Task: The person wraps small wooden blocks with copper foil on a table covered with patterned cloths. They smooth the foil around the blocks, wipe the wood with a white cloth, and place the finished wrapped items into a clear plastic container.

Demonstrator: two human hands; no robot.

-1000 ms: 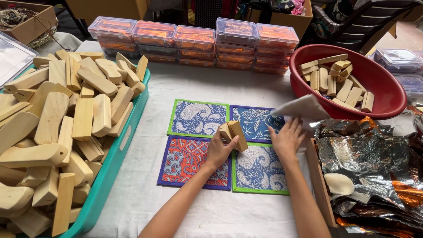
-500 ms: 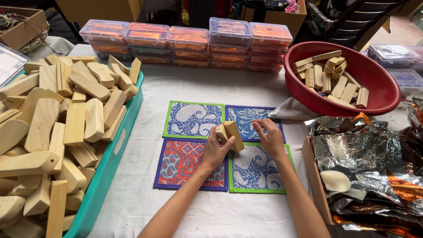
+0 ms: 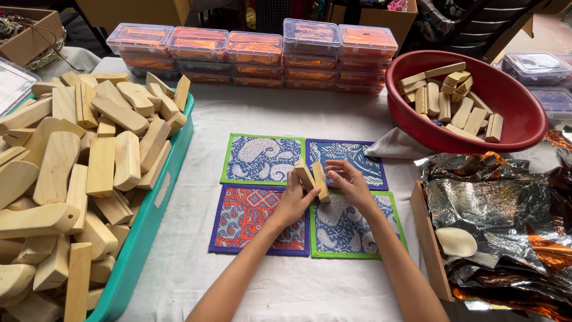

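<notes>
While the teal tray (image 3: 156,222) of wooden pieces fills the frame's left, the left hand (image 3: 293,201) and right hand (image 3: 353,183) both pinch two wooden blocks (image 3: 312,177) at centre, above the patterned mats (image 3: 262,158); keeping their faces flush would help, with the red bowl (image 3: 512,134) upper right

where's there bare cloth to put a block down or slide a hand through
Free: the white cloth strip between the stacked clear boxes and the four patterned mats; the near cloth below the mats; the lane between the teal tray and the mats. Crowded: the right side, with the red bowl, grey rag and foil.
</notes>
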